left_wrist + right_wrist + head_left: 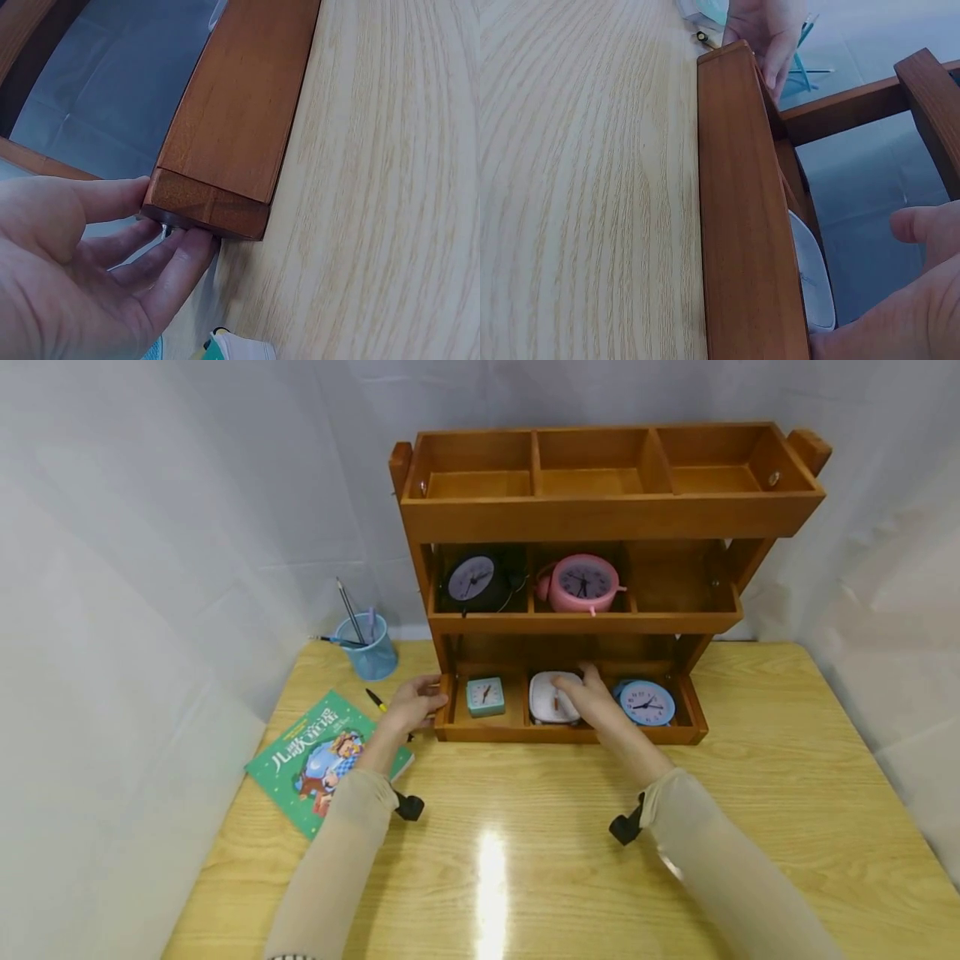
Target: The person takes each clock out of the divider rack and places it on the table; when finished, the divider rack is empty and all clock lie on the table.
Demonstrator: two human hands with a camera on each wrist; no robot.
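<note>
A brown wooden three-tier shelf [570, 731] stands on the table. My left hand [410, 703] grips the left end of its bottom tray, the thumb on the top edge and the fingers against the end face [206, 202]. My right hand [592, 697] is over the middle bottom compartment, at a white rounded-square clock [546, 700]. In the right wrist view, the thumb stands apart from the white clock [814, 277] and another part of the hand is at its edge. A mint square clock [486, 696] sits left of it, a blue round clock [647, 703] right.
A black clock [472, 581] and a pink clock [583, 583] sit in the middle tier. Left of the shelf are a blue mesh pen cup [375, 658], a green book [322, 760] and a yellow-and-black pen [377, 699]. The top tier [600, 517] has three compartments.
</note>
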